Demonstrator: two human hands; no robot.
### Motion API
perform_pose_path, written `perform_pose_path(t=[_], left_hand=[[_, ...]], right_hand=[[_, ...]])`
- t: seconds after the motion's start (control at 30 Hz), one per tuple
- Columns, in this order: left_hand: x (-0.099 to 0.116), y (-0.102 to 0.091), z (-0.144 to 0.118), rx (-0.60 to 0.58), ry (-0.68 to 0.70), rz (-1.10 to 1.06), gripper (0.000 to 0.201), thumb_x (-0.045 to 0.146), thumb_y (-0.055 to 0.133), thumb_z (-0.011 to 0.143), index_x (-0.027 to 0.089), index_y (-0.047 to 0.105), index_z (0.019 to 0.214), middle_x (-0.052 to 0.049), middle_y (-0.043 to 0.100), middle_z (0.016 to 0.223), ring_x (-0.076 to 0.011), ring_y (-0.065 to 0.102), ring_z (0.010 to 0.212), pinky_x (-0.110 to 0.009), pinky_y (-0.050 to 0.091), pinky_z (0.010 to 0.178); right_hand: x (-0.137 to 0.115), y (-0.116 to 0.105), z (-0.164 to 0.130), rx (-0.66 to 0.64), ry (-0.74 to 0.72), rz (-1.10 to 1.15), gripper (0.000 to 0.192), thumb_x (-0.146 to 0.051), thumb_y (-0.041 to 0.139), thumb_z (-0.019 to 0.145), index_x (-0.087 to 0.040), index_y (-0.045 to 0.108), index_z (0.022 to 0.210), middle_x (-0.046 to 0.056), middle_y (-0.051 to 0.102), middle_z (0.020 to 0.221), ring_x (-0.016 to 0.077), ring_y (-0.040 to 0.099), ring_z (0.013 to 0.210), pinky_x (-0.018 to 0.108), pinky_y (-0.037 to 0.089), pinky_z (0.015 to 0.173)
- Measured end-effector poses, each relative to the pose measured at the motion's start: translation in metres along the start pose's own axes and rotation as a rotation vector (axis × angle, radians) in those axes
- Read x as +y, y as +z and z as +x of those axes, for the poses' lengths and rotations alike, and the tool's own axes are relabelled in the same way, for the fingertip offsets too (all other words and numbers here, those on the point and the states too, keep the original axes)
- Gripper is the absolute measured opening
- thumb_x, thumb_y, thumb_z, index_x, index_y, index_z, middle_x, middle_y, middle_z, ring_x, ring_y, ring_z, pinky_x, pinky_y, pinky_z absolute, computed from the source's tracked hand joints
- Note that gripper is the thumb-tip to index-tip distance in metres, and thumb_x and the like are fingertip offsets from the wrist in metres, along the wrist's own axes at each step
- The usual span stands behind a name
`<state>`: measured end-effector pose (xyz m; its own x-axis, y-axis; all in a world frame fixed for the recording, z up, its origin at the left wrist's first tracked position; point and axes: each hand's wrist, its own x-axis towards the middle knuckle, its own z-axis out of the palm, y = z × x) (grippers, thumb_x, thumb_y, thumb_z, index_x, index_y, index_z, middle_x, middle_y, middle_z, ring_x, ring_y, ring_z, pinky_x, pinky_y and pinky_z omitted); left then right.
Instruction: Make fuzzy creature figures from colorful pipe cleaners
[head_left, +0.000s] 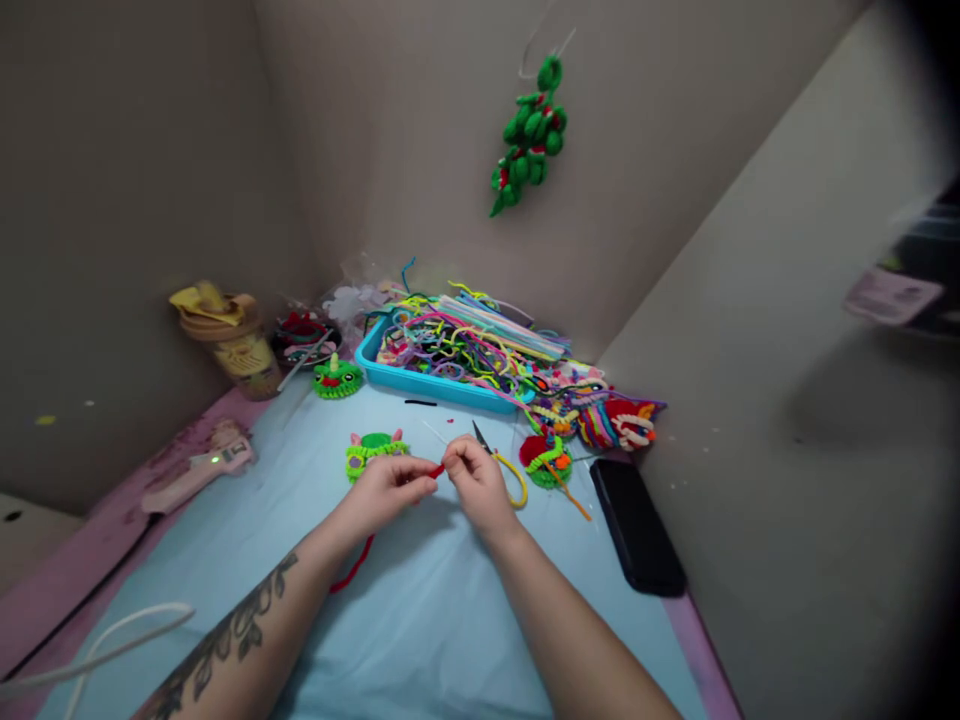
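Note:
A red pipe cleaner (352, 572) runs between my two hands, with its loose tail hanging below my left wrist. My left hand (390, 490) pinches it near the end. Close beside, my right hand (477, 485) has its fingertips closed on the same red end. Behind the left hand lies a green fuzzy figure (371, 447) with pink ears, partly covered by that hand. Yellow-handled scissors (517, 482) rest just past my right hand, their blades pointing away. To their right sits a red and green fuzzy piece (547, 462) with an orange strand.
A blue tray (450, 388) heaped with colourful pipe cleaners stands at the back. A black phone (637, 527) lies at right. On the left are a pink glue gun (206, 468), a drink cup (244, 350) and a green figure (337, 377). A white cable (127, 632) curves at lower left.

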<state>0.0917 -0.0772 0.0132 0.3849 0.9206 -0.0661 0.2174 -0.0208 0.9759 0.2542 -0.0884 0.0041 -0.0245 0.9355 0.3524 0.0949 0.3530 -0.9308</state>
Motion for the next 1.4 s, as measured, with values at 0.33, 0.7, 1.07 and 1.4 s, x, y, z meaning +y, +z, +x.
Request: perform_pose_path(t=[0.33, 0.7, 1.07, 1.4], left_hand=[[0.004, 0.007, 0.001, -0.001, -0.052, 0.048, 0.024, 0.033, 0.06, 0.075, 0.012, 0.068, 0.069, 0.002, 0.051, 0.046, -0.0085, 0.042, 0.044, -0.021, 0.031, 0.045], [0.005, 0.005, -0.003, 0.111, 0.02, 0.049, 0.025, 0.034, 0.06, 0.076, 0.012, 0.068, 0.067, 0.0, 0.056, 0.051, -0.0096, 0.047, 0.048, -0.021, 0.034, 0.048], [-0.011, 0.022, -0.007, -0.063, -0.231, -0.636, 0.028, 0.037, 0.074, 0.056, 0.012, 0.061, 0.061, -0.003, 0.062, 0.057, -0.0067, 0.046, 0.04, -0.021, 0.036, 0.042], [-0.01, 0.042, -0.016, -0.006, -0.261, -0.703, 0.037, 0.048, 0.069, 0.061, 0.013, 0.056, 0.065, 0.0, 0.056, 0.056, -0.0063, 0.047, 0.04, -0.02, 0.038, 0.041]], right_hand=[[0.026, 0.005, -0.006, 0.066, 0.165, 0.161, 0.023, -0.037, 0.056, 0.083, -0.018, 0.056, 0.07, 0.0, 0.051, 0.074, 0.0116, 0.045, 0.063, 0.024, 0.036, 0.056], [0.033, 0.014, -0.011, 0.004, 0.28, 0.409, 0.024, -0.039, 0.06, 0.081, -0.02, 0.065, 0.095, 0.0, 0.05, 0.081, 0.004, 0.035, 0.047, 0.021, 0.025, 0.042], [0.016, 0.02, -0.024, 0.062, 0.455, 0.569, 0.032, -0.042, 0.075, 0.064, -0.015, 0.065, 0.077, -0.003, 0.051, 0.053, 0.0056, 0.041, 0.042, 0.018, 0.028, 0.038], [0.022, 0.0, -0.02, 0.002, 0.272, 0.337, 0.023, -0.037, 0.072, 0.07, -0.015, 0.066, 0.068, 0.001, 0.054, 0.069, 0.0089, 0.049, 0.057, 0.021, 0.039, 0.05]])
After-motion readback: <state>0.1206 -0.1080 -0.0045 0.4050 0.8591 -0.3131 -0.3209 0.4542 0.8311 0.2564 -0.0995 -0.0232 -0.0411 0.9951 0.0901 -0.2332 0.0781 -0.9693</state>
